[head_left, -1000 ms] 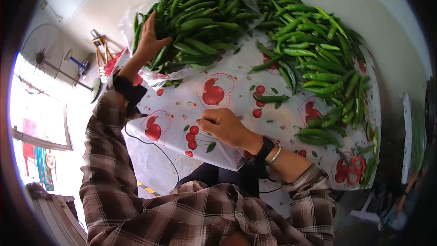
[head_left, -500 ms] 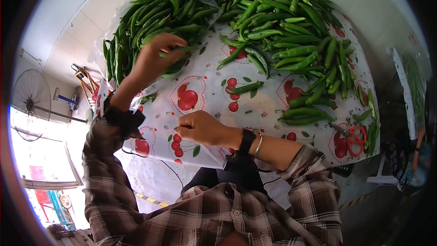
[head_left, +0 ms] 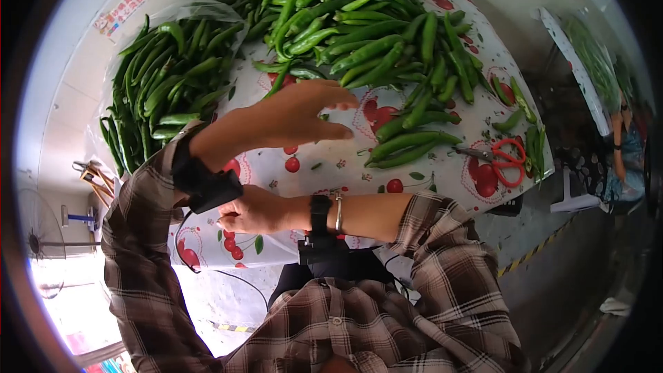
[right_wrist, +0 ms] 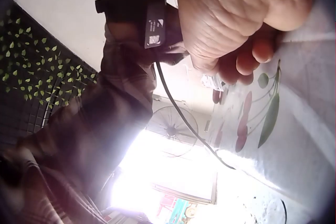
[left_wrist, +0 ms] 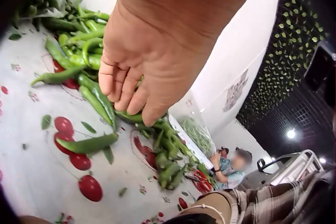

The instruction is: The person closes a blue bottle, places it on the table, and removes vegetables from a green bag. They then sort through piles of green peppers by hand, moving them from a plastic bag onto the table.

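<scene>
My left hand [head_left: 297, 114] reaches across the table with thumb and fingers apart and nothing between them. In the left wrist view, the left hand [left_wrist: 144, 71] hangs palm showing, its fingers overlapping the loose green chili peppers [left_wrist: 94, 43]. These chili peppers [head_left: 373, 34] spread in a big heap over the back and right of the table. Close to the front edge, my right hand [head_left: 255, 211] rests on the cherry-print tablecloth [head_left: 273, 173]. Its fingers [right_wrist: 247, 61] are curled in toward the palm, holding nothing that shows. A single chili pepper [left_wrist: 89, 143] lies apart on the cloth.
A clear plastic bag [head_left: 235, 14] full of chili peppers [head_left: 162, 76] stands at the left. Red-handled scissors [head_left: 507, 162] lie near the right edge. A cable [right_wrist: 173, 98] runs from the left wrist camera. Another person [left_wrist: 236, 169] sits beyond the table.
My left hand has left the bagged chili peppers and swung right over the table's middle. My right hand keeps its place by the front edge. The head view has turned to the right.
</scene>
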A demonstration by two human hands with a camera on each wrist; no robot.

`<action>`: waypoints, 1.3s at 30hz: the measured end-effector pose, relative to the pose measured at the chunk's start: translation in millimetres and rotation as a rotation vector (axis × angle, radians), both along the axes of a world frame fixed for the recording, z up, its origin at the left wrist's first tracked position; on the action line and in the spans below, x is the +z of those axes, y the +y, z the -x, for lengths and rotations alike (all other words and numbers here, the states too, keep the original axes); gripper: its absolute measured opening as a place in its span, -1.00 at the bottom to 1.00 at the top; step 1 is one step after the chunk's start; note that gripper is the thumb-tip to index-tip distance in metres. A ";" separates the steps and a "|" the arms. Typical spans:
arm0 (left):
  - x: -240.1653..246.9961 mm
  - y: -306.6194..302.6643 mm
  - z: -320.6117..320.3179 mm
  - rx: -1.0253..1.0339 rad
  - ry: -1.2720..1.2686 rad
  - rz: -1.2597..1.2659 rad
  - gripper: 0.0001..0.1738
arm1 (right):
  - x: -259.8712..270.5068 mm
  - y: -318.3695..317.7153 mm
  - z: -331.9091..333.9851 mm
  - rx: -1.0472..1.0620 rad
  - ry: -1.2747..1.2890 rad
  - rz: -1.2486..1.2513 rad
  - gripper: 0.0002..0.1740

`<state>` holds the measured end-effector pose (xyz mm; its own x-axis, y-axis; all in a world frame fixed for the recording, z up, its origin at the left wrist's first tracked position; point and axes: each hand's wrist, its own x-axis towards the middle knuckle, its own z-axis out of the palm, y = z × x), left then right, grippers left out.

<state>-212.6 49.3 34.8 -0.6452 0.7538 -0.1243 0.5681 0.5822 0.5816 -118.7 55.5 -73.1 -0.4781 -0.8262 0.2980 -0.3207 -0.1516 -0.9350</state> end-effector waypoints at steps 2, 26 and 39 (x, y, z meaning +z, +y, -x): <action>-8.2 24.6 -1.6 -0.092 0.075 -0.017 -0.33 | -0.7 0.3 -1.6 -0.010 0.016 0.035 -0.67; -47.2 106.4 10.5 -0.128 0.300 0.241 -0.35 | -55.2 -39.5 -5.4 -0.144 0.253 0.186 -0.79; -28.6 36.6 -2.7 -0.057 0.274 0.261 -0.60 | -5.4 -2.3 -3.8 -0.034 0.073 0.027 -0.74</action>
